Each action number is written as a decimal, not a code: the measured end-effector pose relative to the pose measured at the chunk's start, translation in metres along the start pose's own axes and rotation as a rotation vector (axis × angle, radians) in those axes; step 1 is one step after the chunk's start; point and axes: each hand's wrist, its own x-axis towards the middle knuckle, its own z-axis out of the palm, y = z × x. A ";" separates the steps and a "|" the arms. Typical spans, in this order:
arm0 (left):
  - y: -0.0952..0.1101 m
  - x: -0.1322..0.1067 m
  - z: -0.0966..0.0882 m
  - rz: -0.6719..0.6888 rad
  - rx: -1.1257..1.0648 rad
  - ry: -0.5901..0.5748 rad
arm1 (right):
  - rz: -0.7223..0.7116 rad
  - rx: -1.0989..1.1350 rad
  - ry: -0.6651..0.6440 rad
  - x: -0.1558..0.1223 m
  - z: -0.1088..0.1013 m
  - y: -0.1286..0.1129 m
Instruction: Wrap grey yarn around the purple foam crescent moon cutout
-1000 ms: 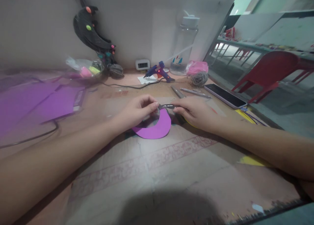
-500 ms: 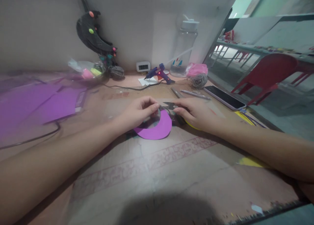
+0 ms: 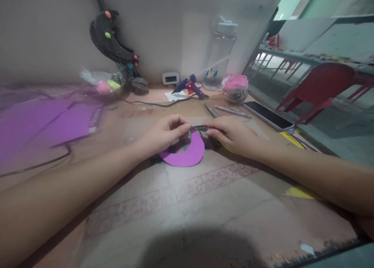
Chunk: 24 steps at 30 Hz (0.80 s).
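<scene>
My left hand [image 3: 172, 130] pinches the upper end of a purple crescent-shaped piece [image 3: 189, 154], which looks like paper or foam sheet. Some dark material shows along that end, too small to make out. In my right hand [image 3: 230, 133] is a pair of dark scissors [image 3: 200, 128], gripped with the fingers closed round them. Their blades are together and reach to the crescent's tip, beside my left fingertips. Under the right palm a yellow edge shows; whether it belongs to the scissors I cannot tell.
Purple sheets [image 3: 70, 119] lie at left. Behind my hands are a glue gun [image 3: 189, 85] with its cord, a small digital clock [image 3: 170, 78], a water bottle [image 3: 219, 57], grey yarn [image 3: 236, 95], pens [image 3: 233, 112] and a phone [image 3: 269, 115]. A decorated black crescent [image 3: 109, 39] leans against the wall.
The scissors' blades, apart half a second ago, have come together at the crescent's tip. Both hands and the purple piece stay nearly in place.
</scene>
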 end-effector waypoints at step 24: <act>-0.002 0.000 0.001 0.004 -0.042 -0.031 | 0.154 0.050 0.144 -0.001 0.001 -0.002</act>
